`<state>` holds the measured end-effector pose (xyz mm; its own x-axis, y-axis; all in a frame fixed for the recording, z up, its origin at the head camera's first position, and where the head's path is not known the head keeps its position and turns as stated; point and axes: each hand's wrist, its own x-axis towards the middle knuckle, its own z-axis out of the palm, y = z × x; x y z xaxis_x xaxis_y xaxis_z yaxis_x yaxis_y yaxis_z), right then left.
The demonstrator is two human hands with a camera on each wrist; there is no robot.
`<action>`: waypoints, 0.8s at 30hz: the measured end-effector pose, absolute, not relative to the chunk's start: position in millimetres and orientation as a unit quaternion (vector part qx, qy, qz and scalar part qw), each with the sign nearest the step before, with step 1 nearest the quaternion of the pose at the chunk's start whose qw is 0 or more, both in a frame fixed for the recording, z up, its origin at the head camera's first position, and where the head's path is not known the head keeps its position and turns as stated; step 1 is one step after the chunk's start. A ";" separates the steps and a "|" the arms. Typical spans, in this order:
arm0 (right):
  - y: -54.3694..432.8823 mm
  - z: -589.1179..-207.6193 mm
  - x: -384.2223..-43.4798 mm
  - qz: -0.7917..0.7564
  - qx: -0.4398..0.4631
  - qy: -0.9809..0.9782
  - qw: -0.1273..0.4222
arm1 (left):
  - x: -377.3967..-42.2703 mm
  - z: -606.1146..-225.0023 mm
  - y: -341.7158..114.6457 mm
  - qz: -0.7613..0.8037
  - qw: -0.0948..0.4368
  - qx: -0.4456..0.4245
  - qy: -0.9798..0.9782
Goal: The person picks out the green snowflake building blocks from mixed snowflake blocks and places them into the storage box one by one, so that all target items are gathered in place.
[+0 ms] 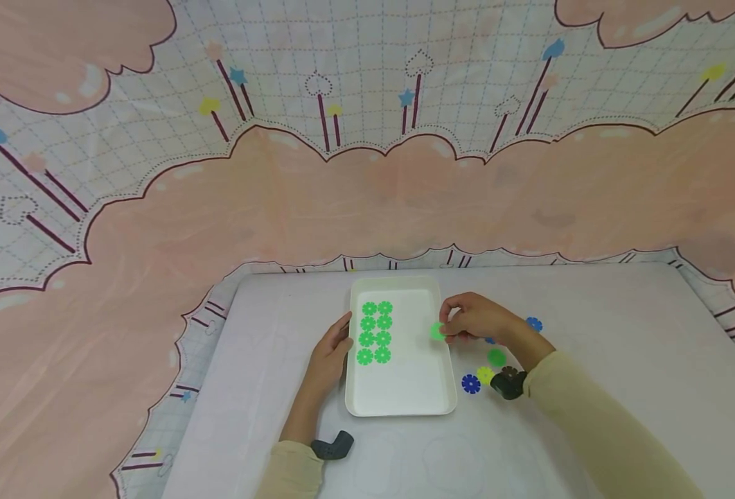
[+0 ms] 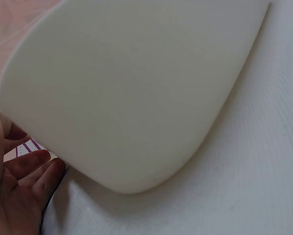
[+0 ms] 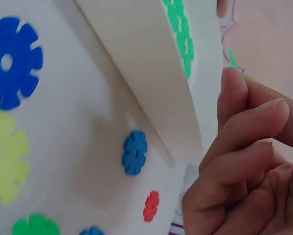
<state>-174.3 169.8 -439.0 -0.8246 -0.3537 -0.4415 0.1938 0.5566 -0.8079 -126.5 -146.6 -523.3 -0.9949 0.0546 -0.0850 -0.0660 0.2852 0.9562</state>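
Note:
My right hand (image 1: 472, 315) pinches a green notched plastic disc (image 1: 438, 331) between thumb and fingertips, over the right rim of the white tray (image 1: 404, 388). In the right wrist view only a thin green edge of this disc (image 3: 233, 59) shows beyond the fingertips, and the other fingers are curled. My left hand (image 1: 330, 352) holds the tray by its left side; in the left wrist view its bent fingers (image 2: 33, 166) meet the tray's edge. Several green discs (image 1: 375, 331) lie flat in two neat columns in the left half of the tray.
Right of the tray lie loose discs: a dark blue one (image 1: 470, 384), a yellow one (image 1: 485, 375), a green one (image 1: 497, 357), a brown one (image 1: 509, 373) and a blue one (image 1: 533, 324). A red disc (image 3: 151, 206) shows beside the tray. A patterned curtain (image 1: 367, 201) hangs behind the white table.

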 end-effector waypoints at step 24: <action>116.1 -444.1 -166.5 -0.518 -0.066 0.794 0.312 | -125.2 -521.7 -146.2 0.608 0.050 -0.002 0.792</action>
<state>-166.5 116.1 -444.1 -0.7965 -0.4285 -0.4267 0.2182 0.4544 -0.8637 -125.2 -146.2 -521.7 -0.9950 0.0575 -0.0822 -0.0646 0.2595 0.9636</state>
